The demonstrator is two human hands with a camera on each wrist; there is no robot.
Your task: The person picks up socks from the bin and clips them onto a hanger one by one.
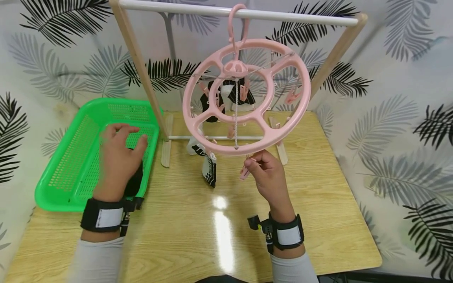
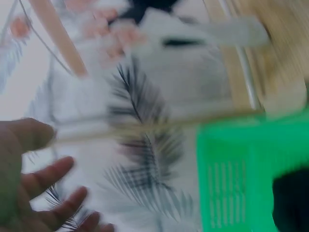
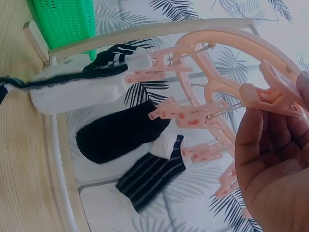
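Observation:
A round pink clip hanger (image 1: 247,149) hangs by its hook from a white bar. At its near edge my right hand (image 1: 270,177) pinches one of its pink clothespins (image 3: 270,99) between thumb and fingers. Several socks dangle from other clips, among them a black sock (image 3: 120,134), a striped black sock (image 3: 153,178) and a white one with a dark band (image 3: 72,94). My left hand (image 1: 118,159) is over the green basket (image 1: 53,179), fingers spread and loosely bent, with nothing in them. A black cloth item (image 1: 136,179) lies in the basket, partly hidden by that hand.
The wooden frame's left post (image 1: 139,65) rises beside the basket, and its right post (image 1: 336,55) slopes down behind the hanger. A white lower rod (image 1: 219,138) runs between its feet. Everything stands on a wood-grain table (image 1: 170,232) before a leaf-patterned wall covering.

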